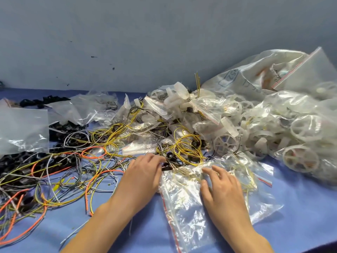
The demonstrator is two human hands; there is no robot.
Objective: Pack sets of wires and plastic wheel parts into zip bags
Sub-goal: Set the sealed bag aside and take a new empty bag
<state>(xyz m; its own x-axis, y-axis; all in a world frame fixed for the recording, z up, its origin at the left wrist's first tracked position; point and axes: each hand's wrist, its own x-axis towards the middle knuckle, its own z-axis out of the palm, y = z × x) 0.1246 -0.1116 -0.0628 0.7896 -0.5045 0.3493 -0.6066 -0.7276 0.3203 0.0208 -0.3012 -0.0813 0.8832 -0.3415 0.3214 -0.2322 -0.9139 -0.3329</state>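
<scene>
A clear zip bag (184, 207) with a red seal line lies on the blue table in front of me, yellow wire showing through it. My right hand (222, 187) rests on top of the bag with fingers spread and relaxed. My left hand (144, 170) sits at the bag's left edge, its fingertips curled down among yellow wires (186, 148) and small black parts (166, 168); whether it pinches anything is hidden. White plastic wheels (225, 143) lie loose just behind.
A tangle of orange, grey and yellow wires (60, 176) covers the left of the blue table (300, 216). Large clear bags of white wheels (300, 128) pile up at the right. Empty zip bags (21, 130) and black parts (69, 130) lie at the left back. A grey wall stands behind.
</scene>
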